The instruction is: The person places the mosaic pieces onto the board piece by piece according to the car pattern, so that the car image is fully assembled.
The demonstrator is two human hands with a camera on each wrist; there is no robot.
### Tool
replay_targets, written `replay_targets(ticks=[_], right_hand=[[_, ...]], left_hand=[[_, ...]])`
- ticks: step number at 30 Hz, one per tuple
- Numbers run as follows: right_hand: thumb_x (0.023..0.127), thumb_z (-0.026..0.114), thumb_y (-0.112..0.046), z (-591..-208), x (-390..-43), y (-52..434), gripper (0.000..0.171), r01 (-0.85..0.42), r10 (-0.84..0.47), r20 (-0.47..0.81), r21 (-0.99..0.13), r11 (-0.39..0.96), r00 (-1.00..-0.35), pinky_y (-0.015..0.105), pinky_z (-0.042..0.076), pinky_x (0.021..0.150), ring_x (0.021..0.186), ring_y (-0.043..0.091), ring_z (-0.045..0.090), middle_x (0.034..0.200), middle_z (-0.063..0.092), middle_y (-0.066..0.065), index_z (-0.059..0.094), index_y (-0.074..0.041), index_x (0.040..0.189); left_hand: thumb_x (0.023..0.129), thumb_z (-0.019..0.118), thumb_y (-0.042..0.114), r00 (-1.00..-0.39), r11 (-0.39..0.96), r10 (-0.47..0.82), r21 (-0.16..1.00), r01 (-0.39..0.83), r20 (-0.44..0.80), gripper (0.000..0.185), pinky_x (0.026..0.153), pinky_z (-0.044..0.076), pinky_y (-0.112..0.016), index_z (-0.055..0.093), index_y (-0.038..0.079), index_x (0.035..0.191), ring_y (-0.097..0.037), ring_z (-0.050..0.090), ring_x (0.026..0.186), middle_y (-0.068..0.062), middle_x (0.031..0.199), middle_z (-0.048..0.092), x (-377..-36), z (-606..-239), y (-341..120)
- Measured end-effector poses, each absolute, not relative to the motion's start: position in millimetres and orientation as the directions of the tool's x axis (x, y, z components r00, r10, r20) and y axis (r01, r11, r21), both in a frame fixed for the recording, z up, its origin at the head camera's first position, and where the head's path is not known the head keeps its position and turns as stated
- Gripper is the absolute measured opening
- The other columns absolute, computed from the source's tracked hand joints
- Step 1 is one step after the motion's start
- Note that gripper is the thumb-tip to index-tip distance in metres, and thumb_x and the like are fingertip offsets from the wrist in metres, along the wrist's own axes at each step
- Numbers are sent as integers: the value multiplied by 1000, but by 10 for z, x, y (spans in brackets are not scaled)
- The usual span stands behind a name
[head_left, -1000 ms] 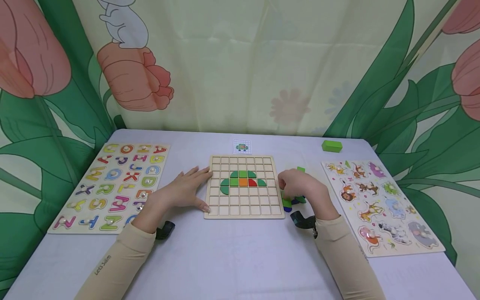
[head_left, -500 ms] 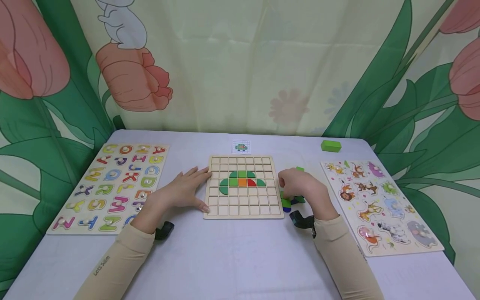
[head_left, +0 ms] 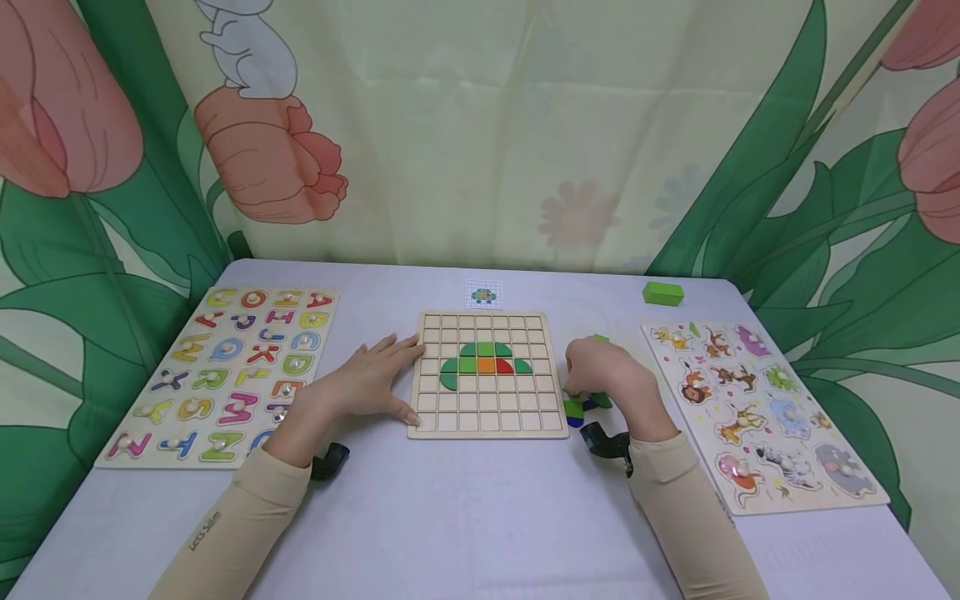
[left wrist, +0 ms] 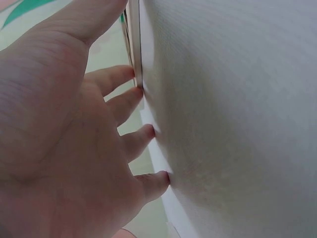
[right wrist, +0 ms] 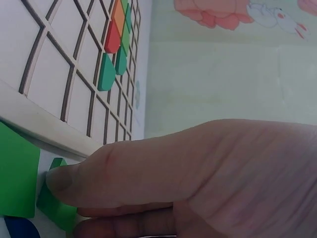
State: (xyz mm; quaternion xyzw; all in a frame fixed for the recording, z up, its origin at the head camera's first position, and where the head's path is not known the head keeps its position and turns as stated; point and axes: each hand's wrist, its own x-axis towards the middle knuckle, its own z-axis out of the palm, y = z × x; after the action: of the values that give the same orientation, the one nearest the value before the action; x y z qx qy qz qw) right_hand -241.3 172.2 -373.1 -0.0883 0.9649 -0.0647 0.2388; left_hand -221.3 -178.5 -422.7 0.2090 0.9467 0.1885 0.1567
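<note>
A wooden grid board (head_left: 491,423) lies mid-table with several green pieces, an orange square (head_left: 486,365) and a red piece (head_left: 505,366) set in its cells. My left hand (head_left: 363,379) rests at the board's left edge, fingers spread and thumb at the near corner. Beyond the right edge, my right hand (head_left: 607,371) is bent down over loose pieces. Seen from the right wrist, its thumb presses a small green block (right wrist: 58,208) against the fingers, which are partly hidden. Beside that block lie a larger-looking green piece (right wrist: 17,173) and a dark blue piece (right wrist: 22,227).
Behind the board lies a small pattern card (head_left: 483,293). A letter puzzle (head_left: 217,379) is on the left, an animal puzzle (head_left: 765,417) on the right. A green block (head_left: 663,293) stands at the back right. A printed curtain (head_left: 480,167) hangs behind the table.
My right hand has shifted slightly right, away from the board's edge, and now covers part of the green pieces there. My left hand stays in place.
</note>
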Motion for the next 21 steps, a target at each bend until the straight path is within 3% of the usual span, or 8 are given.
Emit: replay_targets(ticks=[8, 14, 21], right_hand=[[77, 63, 3, -3740, -2413, 1707, 12, -171, -261, -436, -235, 957, -861, 27, 39, 52, 62, 19, 50, 70, 55, 5, 57, -7, 80], [86, 50, 8, -3733, -2410, 1710, 17, -178, -298, -421, -301, 937, -857, 28, 37, 56, 67, 20, 47, 72, 46, 5, 53, -8, 80], [84, 46, 10, -3684, -2417, 1742, 20, -219, -336, -383, -318, 922, -861, 29, 39, 59, 71, 21, 49, 78, 51, 7, 59, -4, 89]], left_hand=[[61, 83, 65, -864, 845, 451, 418, 333, -225, 121, 120, 9, -69, 29, 18, 158, -36, 8, 156, -2, 168, 19, -2205, -4225, -1777], [61, 84, 65, -864, 844, 453, 418, 337, -219, 121, 119, 9, -70, 30, 18, 157, -37, 9, 156, -2, 168, 19, -2197, -4214, -1780], [61, 83, 65, -863, 843, 455, 420, 336, -222, 120, 120, 9, -70, 29, 18, 158, -37, 8, 156, -2, 168, 19, -2204, -4212, -1780]])
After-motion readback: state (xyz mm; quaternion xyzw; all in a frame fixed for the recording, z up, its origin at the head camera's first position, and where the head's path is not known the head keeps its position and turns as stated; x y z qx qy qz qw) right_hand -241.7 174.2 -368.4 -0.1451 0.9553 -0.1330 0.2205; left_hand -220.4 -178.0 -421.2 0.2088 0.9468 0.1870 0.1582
